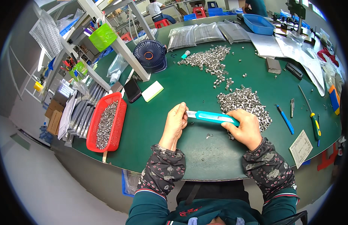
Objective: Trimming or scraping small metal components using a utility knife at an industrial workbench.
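My right hand (244,126) is wrapped round a teal box cutter (209,116) with its blade out, pointing left. At the blade's tip, the fingers of my left hand (174,123) are pinched together; whatever they hold is too small to make out. Close beside and partly behind my right hand lies a heap of small silvery metal rings (239,100). Both hands are above the green table (155,120). A few tiny scraps lie on the tabletop between my forearms.
On the left stands a red basket (120,125) of small metal parts, near a black phone (132,90) and a fan (149,55). More metal rings (209,60) spread farther back. To the right lie a blue-handled tool (285,120), a screwdriver (314,125) and a paper card (301,148).
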Available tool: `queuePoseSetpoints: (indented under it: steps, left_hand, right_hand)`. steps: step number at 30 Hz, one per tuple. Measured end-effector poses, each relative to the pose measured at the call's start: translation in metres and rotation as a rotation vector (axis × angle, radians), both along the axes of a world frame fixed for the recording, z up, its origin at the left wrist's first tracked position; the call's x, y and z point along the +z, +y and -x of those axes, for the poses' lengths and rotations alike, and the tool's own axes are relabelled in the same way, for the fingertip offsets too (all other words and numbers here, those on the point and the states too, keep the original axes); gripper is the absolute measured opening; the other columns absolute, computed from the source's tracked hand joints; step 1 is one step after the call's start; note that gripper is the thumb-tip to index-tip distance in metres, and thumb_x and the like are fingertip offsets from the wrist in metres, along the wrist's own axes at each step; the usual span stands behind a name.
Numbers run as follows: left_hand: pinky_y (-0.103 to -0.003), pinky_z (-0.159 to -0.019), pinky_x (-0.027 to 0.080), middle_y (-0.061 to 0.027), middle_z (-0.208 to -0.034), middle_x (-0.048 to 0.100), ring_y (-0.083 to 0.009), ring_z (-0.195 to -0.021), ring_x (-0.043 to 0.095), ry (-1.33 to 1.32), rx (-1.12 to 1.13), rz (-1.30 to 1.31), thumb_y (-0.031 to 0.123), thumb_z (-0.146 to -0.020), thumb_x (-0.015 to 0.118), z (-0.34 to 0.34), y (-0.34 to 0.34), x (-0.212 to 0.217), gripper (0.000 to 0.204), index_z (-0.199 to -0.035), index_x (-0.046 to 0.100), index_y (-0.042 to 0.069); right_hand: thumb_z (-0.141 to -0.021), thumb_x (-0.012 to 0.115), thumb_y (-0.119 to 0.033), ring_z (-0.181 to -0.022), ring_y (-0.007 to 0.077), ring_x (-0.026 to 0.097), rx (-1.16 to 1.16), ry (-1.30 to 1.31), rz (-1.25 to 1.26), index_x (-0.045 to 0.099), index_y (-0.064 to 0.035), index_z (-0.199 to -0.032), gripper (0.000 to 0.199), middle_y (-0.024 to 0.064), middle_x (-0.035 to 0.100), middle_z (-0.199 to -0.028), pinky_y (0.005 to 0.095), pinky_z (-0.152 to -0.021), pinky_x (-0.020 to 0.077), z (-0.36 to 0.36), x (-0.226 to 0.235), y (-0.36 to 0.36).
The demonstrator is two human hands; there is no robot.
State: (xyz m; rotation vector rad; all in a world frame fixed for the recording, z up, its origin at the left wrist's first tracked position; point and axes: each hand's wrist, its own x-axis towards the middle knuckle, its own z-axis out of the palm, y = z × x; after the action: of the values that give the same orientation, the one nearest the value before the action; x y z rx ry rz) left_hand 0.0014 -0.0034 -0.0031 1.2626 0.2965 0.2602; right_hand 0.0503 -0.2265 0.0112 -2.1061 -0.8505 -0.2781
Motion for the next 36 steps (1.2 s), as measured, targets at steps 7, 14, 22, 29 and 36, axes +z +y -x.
queuePoseSetpoints:
  steps: [7,14,22,29,36]
  left_hand:
    - [-0.016,-0.032,0.019,0.0038,-0.050,0.038,-0.0021,-0.036,0.029,0.044,-0.032,-0.046,0.035,-0.087,0.048,0.001,0.001,0.005,0.033,-0.069,0.047,0.007]
    - [-0.016,-0.031,0.019,0.0043,-0.049,0.037,-0.0023,-0.035,0.026,0.102,-0.152,-0.081,0.036,-0.087,0.047,0.002,0.007,0.006,0.035,-0.064,0.044,0.009]
    - [-0.016,-0.031,0.019,0.0030,-0.051,0.038,-0.0028,-0.036,0.027,0.120,-0.172,-0.053,0.035,-0.087,0.046,0.002,0.007,0.007,0.034,-0.066,0.044,0.009]
    - [-0.014,-0.034,0.024,-0.0004,-0.070,0.045,-0.0031,-0.046,0.034,-0.114,-0.098,0.209,0.023,-0.088,0.048,0.000,0.008,0.001,0.019,-0.084,0.050,0.005]
    - [-0.015,-0.036,0.025,-0.0014,-0.075,0.047,-0.0035,-0.049,0.036,-0.167,-0.074,0.253,0.018,-0.086,0.051,-0.001,0.004,0.006,0.014,-0.088,0.051,0.004]
  right_hand:
    - [-0.067,0.066,-0.026,-0.061,0.0261,0.056,0.006,-0.040,0.002,0.063,-0.0064,-0.085,0.027,0.0082,0.056,-0.068,0.0357,-0.055,0.0436,-0.001,0.001,-0.001]
    - [-0.066,0.067,-0.027,-0.058,0.0248,0.055,0.004,-0.091,0.016,0.062,-0.0076,-0.083,0.026,0.0071,0.052,-0.066,0.0349,-0.051,0.0424,-0.001,0.005,-0.003]
    - [-0.063,0.068,-0.021,-0.055,0.0241,0.053,0.025,-0.380,0.039,0.059,-0.0063,-0.081,0.026,0.0069,0.049,-0.064,0.0346,-0.049,0.0411,-0.005,0.014,-0.004]
    - [-0.066,0.067,-0.024,-0.059,0.0253,0.057,0.055,0.037,-0.075,0.062,-0.0047,-0.080,0.025,0.0093,0.058,-0.069,0.0336,-0.053,0.0441,-0.009,0.000,-0.004]
    - [-0.069,0.066,-0.029,-0.056,0.0204,0.058,0.083,0.354,-0.087,0.063,-0.0042,-0.080,0.027,0.0111,0.058,-0.063,0.0309,-0.052,0.0432,-0.009,-0.002,-0.003]
